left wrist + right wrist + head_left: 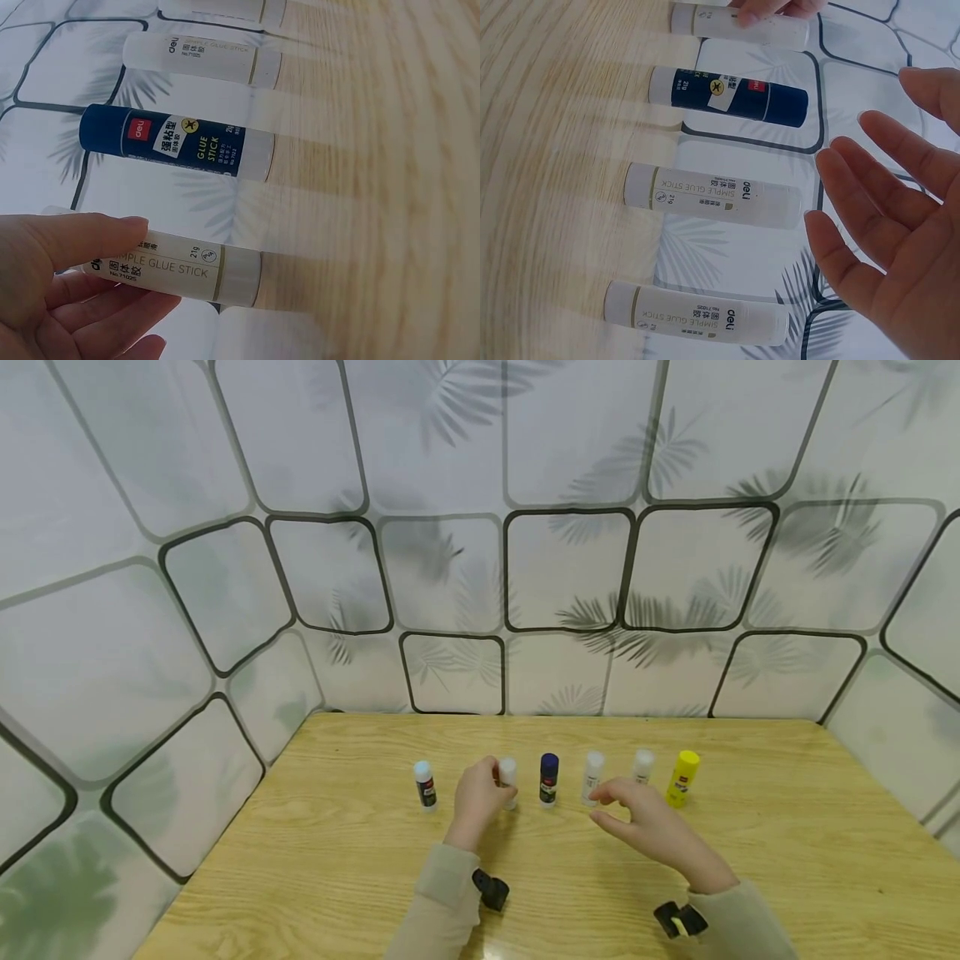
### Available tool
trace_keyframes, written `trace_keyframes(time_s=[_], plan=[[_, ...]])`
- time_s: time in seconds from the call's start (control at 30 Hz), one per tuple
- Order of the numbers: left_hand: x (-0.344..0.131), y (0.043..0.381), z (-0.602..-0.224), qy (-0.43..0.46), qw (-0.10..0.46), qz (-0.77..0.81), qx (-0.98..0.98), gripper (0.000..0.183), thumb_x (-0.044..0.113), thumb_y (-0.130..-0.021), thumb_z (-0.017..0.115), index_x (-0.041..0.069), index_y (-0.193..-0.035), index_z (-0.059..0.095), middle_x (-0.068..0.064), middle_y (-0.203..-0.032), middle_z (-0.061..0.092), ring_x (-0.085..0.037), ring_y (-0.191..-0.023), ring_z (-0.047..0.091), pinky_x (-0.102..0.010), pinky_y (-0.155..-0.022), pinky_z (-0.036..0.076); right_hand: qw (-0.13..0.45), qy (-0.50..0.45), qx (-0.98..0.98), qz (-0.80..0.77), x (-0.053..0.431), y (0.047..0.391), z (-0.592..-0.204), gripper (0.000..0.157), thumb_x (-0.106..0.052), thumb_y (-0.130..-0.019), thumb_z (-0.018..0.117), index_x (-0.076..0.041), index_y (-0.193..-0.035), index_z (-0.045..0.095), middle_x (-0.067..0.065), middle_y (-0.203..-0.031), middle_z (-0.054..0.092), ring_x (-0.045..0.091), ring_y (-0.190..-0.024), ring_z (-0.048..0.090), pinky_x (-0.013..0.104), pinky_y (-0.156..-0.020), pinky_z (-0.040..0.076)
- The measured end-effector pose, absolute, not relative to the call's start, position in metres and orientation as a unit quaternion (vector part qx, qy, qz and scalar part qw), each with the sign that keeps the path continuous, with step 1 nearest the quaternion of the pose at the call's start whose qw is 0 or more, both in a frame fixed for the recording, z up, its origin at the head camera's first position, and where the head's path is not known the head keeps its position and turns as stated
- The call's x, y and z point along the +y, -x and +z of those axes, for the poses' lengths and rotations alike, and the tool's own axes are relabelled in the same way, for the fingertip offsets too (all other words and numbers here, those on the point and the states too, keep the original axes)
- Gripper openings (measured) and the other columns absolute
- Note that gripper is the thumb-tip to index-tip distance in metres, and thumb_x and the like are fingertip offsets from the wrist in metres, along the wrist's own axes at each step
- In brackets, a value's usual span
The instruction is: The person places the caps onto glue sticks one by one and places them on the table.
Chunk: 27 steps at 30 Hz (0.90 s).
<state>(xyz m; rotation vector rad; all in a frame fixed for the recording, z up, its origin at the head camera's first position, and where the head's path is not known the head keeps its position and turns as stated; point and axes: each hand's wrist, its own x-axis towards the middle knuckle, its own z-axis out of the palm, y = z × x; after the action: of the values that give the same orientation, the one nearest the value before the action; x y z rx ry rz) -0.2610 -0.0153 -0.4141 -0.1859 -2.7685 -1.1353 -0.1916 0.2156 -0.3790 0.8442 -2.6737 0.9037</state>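
My left hand point(477, 795) grips a white glue stick point(187, 268), thumb on one side and fingers on the other. That stick stands upright, its base at the tabletop. To its right is a navy glue stick point(549, 779), untouched. My right hand point(900, 225) holds nothing; its fingers are spread and slightly bent beside another white glue stick point(712, 196). In the head view my right hand partly covers a further white glue stick point(642, 763), whose label shows in the right wrist view.
At the row's right end stands a yellow glue stick point(682, 779). A dark-labelled glue stick with a light blue cap point(425, 786) stands at the left end. All are on a wooden table point(337, 860), with a patterned curtain point(450, 568) behind it.
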Motion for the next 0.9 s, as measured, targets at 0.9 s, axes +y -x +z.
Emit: trace_keyframes(time_s=[0.9], plan=[[-0.0166, 0.2579, -0.4109, 0.06, 0.06, -0.372, -0.924, 0.023, 0.018, -0.073, 0.072, 0.007, -0.087, 0.057, -0.006, -0.084, 0.061, -0.02, -0.074, 0.056, -0.035, -0.06, 0.046, 0.087, -0.289, -0.903, 0.307, 0.2155, 0.1917, -0.3788, 0.016, -0.017, -0.085, 0.06, -0.008, -0.098, 0.06, 0.006, -0.097, 0.06, 0.025, -0.086, 0.057, 0.034, -0.069, 0.047]])
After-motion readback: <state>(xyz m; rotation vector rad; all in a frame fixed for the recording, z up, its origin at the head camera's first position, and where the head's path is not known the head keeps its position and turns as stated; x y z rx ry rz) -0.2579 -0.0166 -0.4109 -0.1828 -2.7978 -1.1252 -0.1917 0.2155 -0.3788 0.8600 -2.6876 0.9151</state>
